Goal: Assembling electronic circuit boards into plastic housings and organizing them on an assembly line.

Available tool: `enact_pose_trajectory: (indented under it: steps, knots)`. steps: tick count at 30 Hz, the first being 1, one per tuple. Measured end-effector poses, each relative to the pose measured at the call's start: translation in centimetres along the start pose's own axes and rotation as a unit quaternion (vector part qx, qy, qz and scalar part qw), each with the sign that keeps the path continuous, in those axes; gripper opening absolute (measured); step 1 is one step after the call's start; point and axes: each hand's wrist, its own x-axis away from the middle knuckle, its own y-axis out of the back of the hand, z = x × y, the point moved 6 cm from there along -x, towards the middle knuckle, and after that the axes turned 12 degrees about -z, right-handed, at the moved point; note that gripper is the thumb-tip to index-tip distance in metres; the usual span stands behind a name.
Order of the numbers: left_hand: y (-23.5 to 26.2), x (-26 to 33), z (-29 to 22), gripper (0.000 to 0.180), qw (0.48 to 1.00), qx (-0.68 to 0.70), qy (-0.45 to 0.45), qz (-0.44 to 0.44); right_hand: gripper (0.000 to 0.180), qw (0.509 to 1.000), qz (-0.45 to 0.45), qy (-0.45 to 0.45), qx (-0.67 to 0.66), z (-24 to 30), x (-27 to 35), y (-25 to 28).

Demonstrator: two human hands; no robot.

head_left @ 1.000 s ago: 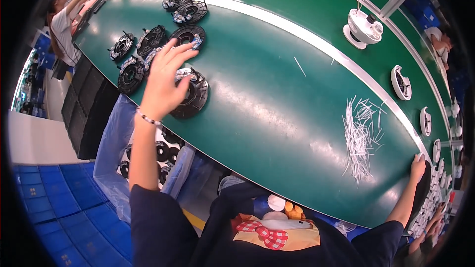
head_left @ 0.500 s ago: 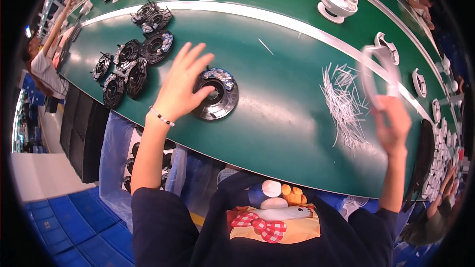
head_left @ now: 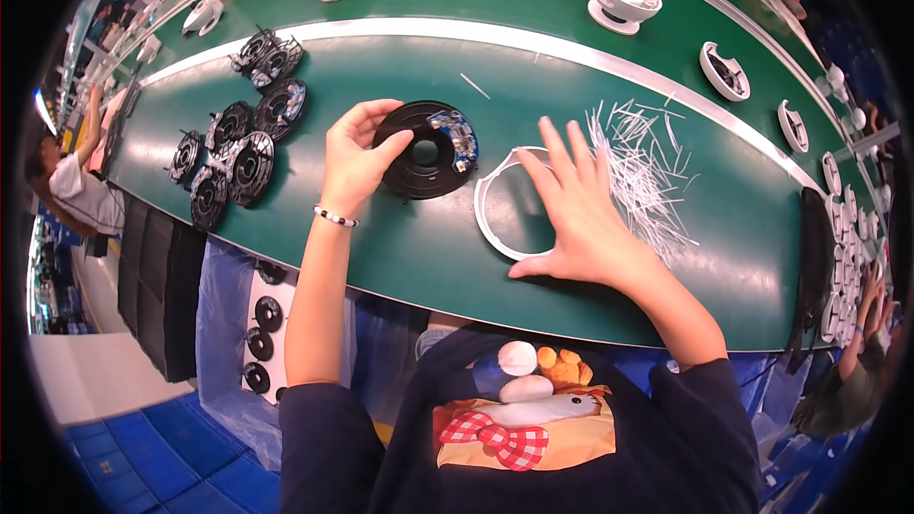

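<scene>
My left hand (head_left: 354, 160) grips the left edge of a round black plastic disc (head_left: 407, 177), thumb on top of it. The disc has a central hole and a blue circuit board (head_left: 461, 141) along its right side. Just to the right, a white plastic ring (head_left: 482, 214) lies on the green table. Over the ring's right part my right hand (head_left: 588, 228) is spread, fingers stretched out and thumb near the ring's lower edge. This hand covers part of the ring, so whether it touches it is hard to see.
Several similar black discs (head_left: 252, 169) cluster at the left of the table. Thin white strips (head_left: 647, 176) lie in a loose pile right of my right hand. Beyond a white rail (head_left: 457, 30), white housings (head_left: 624, 9) stand on a green belt. A plastic-lined bin (head_left: 224, 324) holds more discs below.
My right hand has brought the white ring from the right to beside the disc and spread its fingers. My left hand has closed on the disc, which is turned, its board now at the right.
</scene>
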Motion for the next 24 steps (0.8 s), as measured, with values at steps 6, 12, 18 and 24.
enact_pose_trajectory:
  steps: [6, 12, 18, 24]
  knots:
    - [-2.0, -0.6, 1.6, 0.035, 0.983, 0.151, 0.097, 0.036, 0.103, 0.997, 0.037, -0.024, -0.063, -1.9, -0.2, -0.8]
    - [-3.0, -0.6, 2.5, 0.035, 0.961, 0.219, 0.170, 0.002, 0.100, 0.990, -0.066, -0.066, -0.108, -4.8, 0.2, 2.0]
    - [-8.7, -1.1, 0.5, 0.035, 0.960, 0.218, 0.176, 0.003, 0.102, 0.940, -0.241, -0.123, -0.209, -3.9, -2.3, 3.0]
    - [-12.1, -0.9, 2.7, 0.029, 0.863, 0.374, 0.339, 0.028, 0.102, 0.934, -0.305, -0.122, -0.140, -5.1, -4.0, 1.3]
